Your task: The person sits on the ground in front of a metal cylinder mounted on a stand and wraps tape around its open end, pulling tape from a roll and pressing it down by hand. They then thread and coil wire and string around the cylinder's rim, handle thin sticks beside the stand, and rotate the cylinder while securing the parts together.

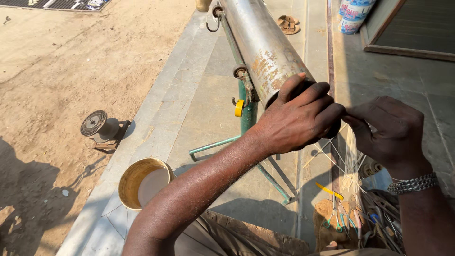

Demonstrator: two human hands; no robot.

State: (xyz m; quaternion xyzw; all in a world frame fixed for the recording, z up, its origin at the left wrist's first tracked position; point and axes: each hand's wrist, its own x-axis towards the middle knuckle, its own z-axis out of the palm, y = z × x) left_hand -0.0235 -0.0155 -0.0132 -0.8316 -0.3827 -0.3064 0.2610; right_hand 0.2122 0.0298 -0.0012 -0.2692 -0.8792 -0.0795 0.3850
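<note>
Metal roller: long smooth cylinder, dull silver with rusty orange patches near its open end, carried on a green-painted tube stand. Left hand is curled over that open end, fingers bent and close together, tips meeting the right hand at the rim. Right hand, chain bracelet on the wrist, has thumb and forefinger pinched nearly closed right against the left fingertips; what sits in the pinch is too thin to make out. Pale thin threads fan down from just below both sets of fingers, stiff and straight, splaying toward the ground. Below them: a cluttered pile with green-handled scissors and a yellow stick. Down-left of the left forearm, a round yellow bucket with pale liquid inside, sitting on grey stone paving. Far left of the fingers, a small dark spool-like reel on sandy dirt.
</note>
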